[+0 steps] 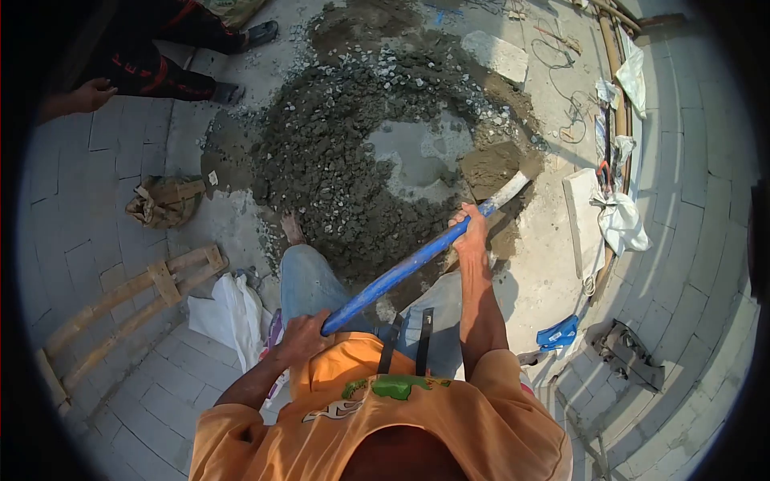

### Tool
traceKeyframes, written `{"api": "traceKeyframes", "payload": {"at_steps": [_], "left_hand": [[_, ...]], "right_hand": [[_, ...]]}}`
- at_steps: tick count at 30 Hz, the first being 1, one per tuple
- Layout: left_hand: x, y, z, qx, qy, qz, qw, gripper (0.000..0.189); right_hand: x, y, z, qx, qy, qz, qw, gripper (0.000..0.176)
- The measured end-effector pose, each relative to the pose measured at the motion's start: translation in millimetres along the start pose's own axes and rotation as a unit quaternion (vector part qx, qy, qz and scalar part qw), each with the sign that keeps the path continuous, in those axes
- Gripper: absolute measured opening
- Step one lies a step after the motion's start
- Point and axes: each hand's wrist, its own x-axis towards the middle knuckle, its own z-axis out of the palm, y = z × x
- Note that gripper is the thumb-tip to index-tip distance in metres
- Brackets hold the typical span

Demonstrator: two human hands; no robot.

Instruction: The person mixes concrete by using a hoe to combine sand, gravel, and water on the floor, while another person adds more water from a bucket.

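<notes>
A hoe with a long blue handle (401, 271) slants across my body. My left hand (306, 337) is closed round the handle's near end, close to my waist. Further along, my right hand (472, 228) is wrapped round it just below the whitish far section. The hoe's square blade (489, 167), coated in grey-brown mix, lies at the right side of a ring-shaped heap of wet concrete and gravel (313, 152). In the middle of the heap is a pool of grey water (413, 156). One bare foot (293, 228) stands at the heap's near edge.
Another person's legs (180, 80) and hand (95, 94) are at upper left. A wooden ladder-like frame (164, 280), white sacks (233, 313) and a crumpled brown bag (164, 200) lie left. Poles (613, 72), a pale slab (584, 220) and a blue packet (557, 333) lie right.
</notes>
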Motion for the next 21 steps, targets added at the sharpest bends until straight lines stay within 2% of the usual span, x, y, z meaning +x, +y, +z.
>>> {"api": "traceKeyframes", "payload": {"at_steps": [2, 4, 6, 9, 11, 13, 14, 17, 19, 21], "left_hand": [[52, -31, 22, -0.026, -0.014, 0.042, 0.999, 0.029], [105, -37, 52, -0.072, -0.004, 0.073, 0.995, 0.029], [156, -23, 76, -0.120, -0.020, 0.095, 0.988, 0.029], [217, 20, 95, -0.178, -0.053, 0.110, 0.976, 0.030], [260, 33, 122, -0.204, -0.025, 0.090, 0.975, 0.031], [288, 26, 161, -0.244, -0.029, 0.069, 0.967, 0.029], [294, 21, 181, -0.289, -0.018, 0.045, 0.956, 0.027], [267, -5, 236, -0.293, -0.048, -0.023, 0.955, 0.028], [236, -6, 231, -0.282, -0.063, -0.081, 0.954, 0.029], [242, 10, 205, -0.264, -0.094, -0.078, 0.957, 0.034]], "right_hand": [[-1, -24, 17, -0.020, 0.020, -0.044, 0.999, 0.015], [13, -53, 19, -0.066, -0.003, -0.115, 0.991, 0.016], [15, -90, 36, -0.090, 0.023, -0.167, 0.982, 0.017], [58, -144, 33, -0.098, -0.020, -0.227, 0.969, 0.010], [90, -155, 40, -0.126, -0.003, -0.260, 0.957, 0.009], [137, -137, 34, -0.188, 0.048, -0.275, 0.942, 0.010], [167, -114, 25, -0.217, 0.071, -0.252, 0.940, 0.010], [250, -18, -39, -0.335, 0.126, -0.138, 0.923, 0.008], [252, -15, -58, -0.321, 0.120, -0.111, 0.933, 0.010], [244, -30, -44, -0.325, 0.115, -0.136, 0.929, 0.012]]}}
